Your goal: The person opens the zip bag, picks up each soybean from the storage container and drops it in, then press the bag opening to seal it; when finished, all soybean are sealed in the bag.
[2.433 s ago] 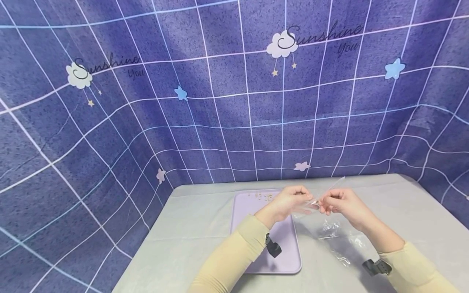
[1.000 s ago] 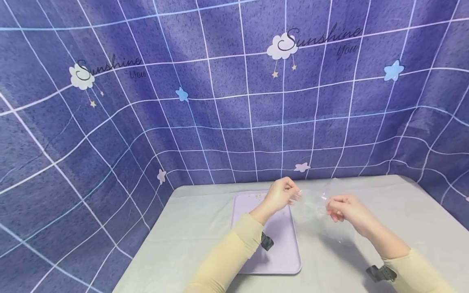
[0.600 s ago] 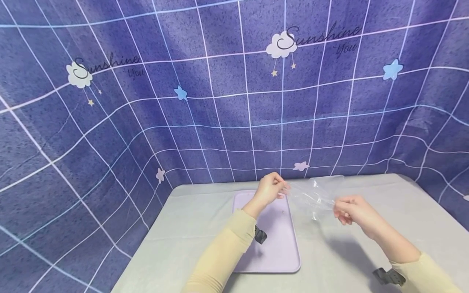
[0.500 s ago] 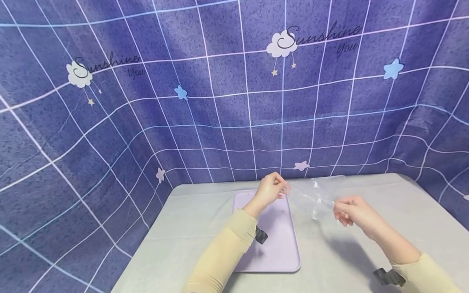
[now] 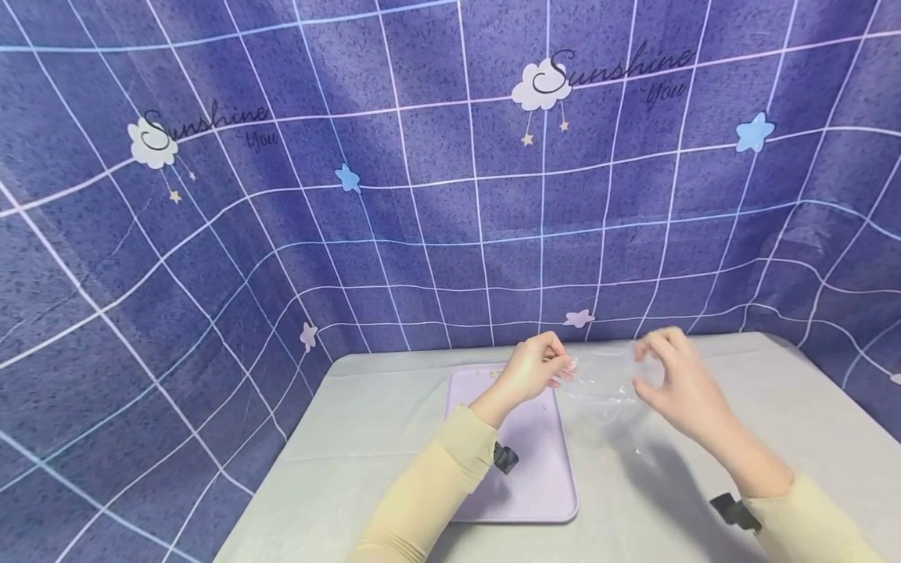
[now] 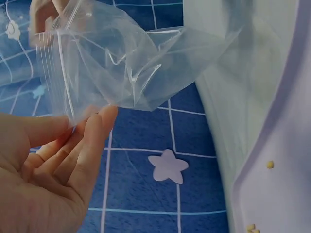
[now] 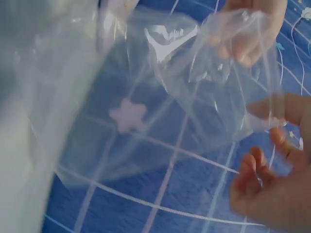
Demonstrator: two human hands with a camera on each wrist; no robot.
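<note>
Head view: the left hand (image 5: 529,369) is above the far right part of a lilac tray (image 5: 524,493), thumb and fingertips pinching the edge of a clear plastic bag (image 5: 607,385). The right hand (image 5: 681,387) is at the bag's right side, thumb and curved fingers well apart with a wide gap between them. The bag is between the two hands, raised above the pale grey table cover (image 5: 373,438), just right of the tray. A few small yellowish pieces (image 5: 495,374) lie at the tray's far end. Both arms wear cream sleeves (image 5: 429,485) and black wrist straps (image 5: 505,458). Behind the table stands a blue curtain (image 5: 450,195) with pale grid lines, clouds and stars.

Left wrist view: the left hand's thumb meets its fingertips on the bag's edge, beside the lines of a zip strip (image 6: 64,77). The film is creased and spreads away from that edge. Part of the right hand shows beyond it. Yellow pieces lie apart from one another on the tray.

Right wrist view: the right hand's thumb overlaps the bag's edge, the index fingertip is just beside it, and the other fingers are bent. The left hand shows through the film on the opposite side. The picture is blurred.
</note>
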